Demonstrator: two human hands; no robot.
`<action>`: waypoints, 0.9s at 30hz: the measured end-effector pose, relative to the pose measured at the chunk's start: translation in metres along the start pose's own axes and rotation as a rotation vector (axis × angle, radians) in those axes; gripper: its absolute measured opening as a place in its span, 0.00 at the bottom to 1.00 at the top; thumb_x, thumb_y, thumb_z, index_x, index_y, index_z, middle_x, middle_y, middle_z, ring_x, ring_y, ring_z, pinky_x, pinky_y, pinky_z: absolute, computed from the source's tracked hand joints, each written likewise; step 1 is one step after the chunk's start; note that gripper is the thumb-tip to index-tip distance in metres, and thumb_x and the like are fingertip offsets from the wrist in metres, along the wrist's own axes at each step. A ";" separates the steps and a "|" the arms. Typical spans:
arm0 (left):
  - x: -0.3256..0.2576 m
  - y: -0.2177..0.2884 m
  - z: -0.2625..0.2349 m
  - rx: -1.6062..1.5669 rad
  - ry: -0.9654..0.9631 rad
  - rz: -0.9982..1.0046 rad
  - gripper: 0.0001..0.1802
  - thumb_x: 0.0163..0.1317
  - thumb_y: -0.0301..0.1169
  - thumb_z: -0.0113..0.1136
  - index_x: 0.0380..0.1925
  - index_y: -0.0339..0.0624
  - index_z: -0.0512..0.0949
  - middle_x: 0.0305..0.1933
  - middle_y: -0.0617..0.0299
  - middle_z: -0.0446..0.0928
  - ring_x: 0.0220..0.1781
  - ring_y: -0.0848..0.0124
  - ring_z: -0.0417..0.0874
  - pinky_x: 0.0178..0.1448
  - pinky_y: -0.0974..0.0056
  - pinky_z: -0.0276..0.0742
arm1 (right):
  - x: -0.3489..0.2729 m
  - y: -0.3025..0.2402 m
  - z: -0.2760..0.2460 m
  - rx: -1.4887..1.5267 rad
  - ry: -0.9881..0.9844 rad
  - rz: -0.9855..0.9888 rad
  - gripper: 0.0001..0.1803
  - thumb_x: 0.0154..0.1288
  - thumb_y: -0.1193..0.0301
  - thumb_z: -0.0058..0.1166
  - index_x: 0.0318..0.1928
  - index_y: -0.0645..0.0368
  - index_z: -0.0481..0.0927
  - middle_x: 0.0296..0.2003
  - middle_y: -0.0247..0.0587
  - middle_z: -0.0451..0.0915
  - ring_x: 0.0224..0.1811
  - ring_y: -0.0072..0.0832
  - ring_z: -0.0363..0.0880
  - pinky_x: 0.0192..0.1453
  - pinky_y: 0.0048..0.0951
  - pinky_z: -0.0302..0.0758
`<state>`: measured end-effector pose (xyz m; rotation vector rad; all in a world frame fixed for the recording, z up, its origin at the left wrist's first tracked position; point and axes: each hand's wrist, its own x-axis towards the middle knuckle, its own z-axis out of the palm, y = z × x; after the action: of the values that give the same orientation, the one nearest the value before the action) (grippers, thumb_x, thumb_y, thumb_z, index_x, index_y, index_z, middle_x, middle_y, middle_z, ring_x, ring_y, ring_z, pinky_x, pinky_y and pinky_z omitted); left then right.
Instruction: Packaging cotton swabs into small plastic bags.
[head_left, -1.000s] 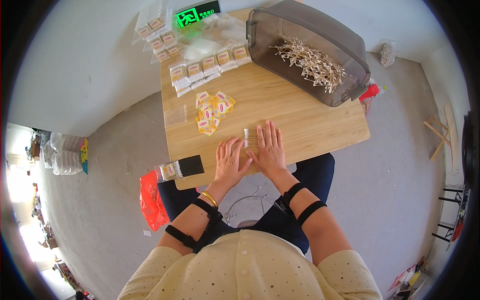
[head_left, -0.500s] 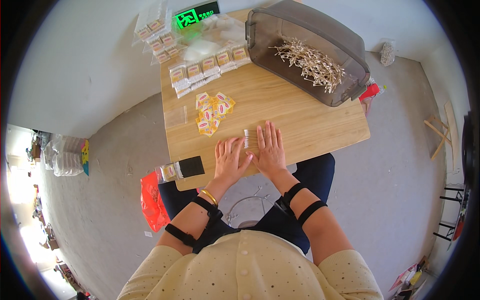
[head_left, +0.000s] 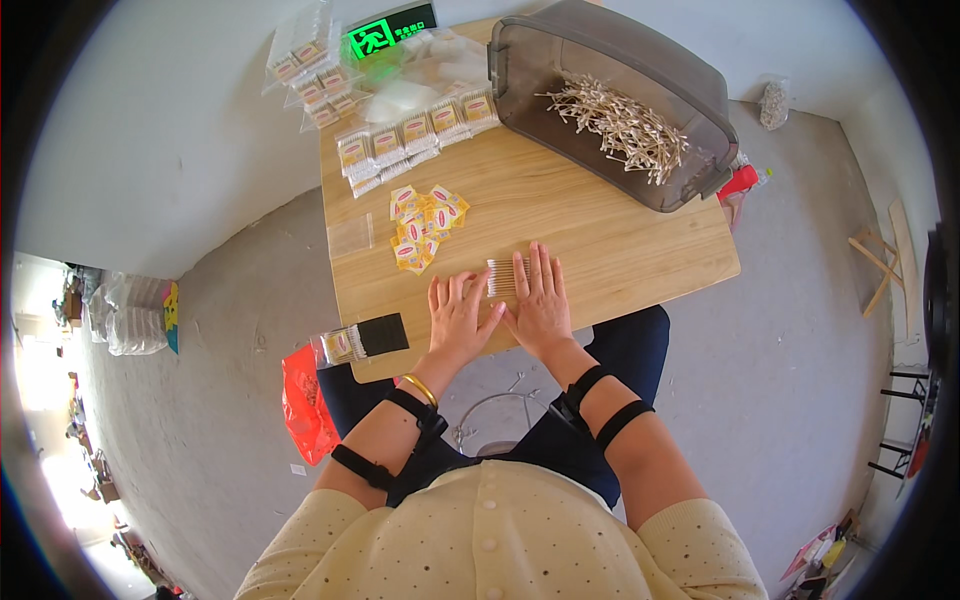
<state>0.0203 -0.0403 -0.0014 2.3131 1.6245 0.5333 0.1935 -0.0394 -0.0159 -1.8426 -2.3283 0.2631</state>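
Note:
A row of cotton swabs (head_left: 503,280) lies side by side on the wooden table, near its front edge. My right hand (head_left: 541,300) rests flat over the right part of the row, fingers stretched out. At the left ends of the swabs sits my left hand (head_left: 458,318), its fingers spread and slightly bent, the tips by the row. Both thumbs nearly meet just below the swabs. Up and to the left is a loose pile of yellow and white printed cards (head_left: 425,228). A clear plastic bag (head_left: 351,233) lies flat beside that pile.
A grey translucent bin (head_left: 520,110) on its side holds many loose swabs (head_left: 625,128). Packed swab bags (head_left: 415,138) line the table's back left, below a green lit sign (head_left: 385,35). A black pad (head_left: 383,334) with a swab packet (head_left: 340,345) sits at the left front corner.
Almost nothing differs. Both hands stay by the row of swabs, with only a very slight shift of the fingers.

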 end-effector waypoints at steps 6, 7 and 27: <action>0.008 0.004 0.001 0.015 -0.005 -0.024 0.34 0.71 0.53 0.55 0.71 0.49 0.69 0.59 0.54 0.70 0.67 0.55 0.69 0.81 0.39 0.44 | 0.000 0.001 0.005 -0.027 0.033 0.006 0.49 0.71 0.44 0.50 0.79 0.64 0.52 0.80 0.61 0.45 0.85 0.50 0.38 0.86 0.51 0.38; 0.008 0.003 0.000 0.017 -0.004 -0.028 0.34 0.71 0.53 0.55 0.71 0.49 0.69 0.59 0.54 0.70 0.67 0.55 0.69 0.81 0.38 0.44 | 0.001 0.000 0.005 -0.025 0.060 0.000 0.49 0.71 0.44 0.49 0.79 0.64 0.52 0.80 0.61 0.46 0.85 0.50 0.39 0.85 0.51 0.38; -0.155 -0.206 -0.087 0.062 0.403 -0.652 0.28 0.76 0.50 0.52 0.64 0.39 0.71 0.65 0.45 0.73 0.67 0.47 0.71 0.71 0.48 0.65 | 0.004 -0.111 0.040 -0.006 -0.081 -0.226 0.51 0.72 0.38 0.43 0.81 0.62 0.48 0.81 0.58 0.42 0.85 0.49 0.36 0.86 0.51 0.33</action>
<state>-0.2391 -0.1158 -0.0315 1.6136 2.4531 0.8179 0.0783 -0.0624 -0.0284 -1.5798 -2.5657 0.3059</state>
